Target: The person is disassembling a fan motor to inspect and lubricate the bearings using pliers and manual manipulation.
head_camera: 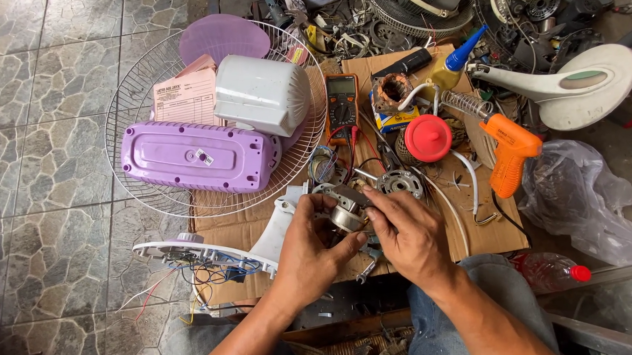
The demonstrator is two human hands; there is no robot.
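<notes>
From the head view, the small metal motor part sits between both hands just near of the cardboard's middle — left hand cradling it from the left, right hand pinching its right edge — both equally close.

Both forearms entered from the bottom edge and converged toward mid-frame, bare to the elbow. Left hand was raised, back toward the camera, wrist bent slightly, fingers curled upward in a closed pinch, thumb extended to the right. Right hand lay just beside it, back up, fingers flexed and pointing left, fingertips meeting those of the left hand. Right knee sat under the right wrist.
</notes>
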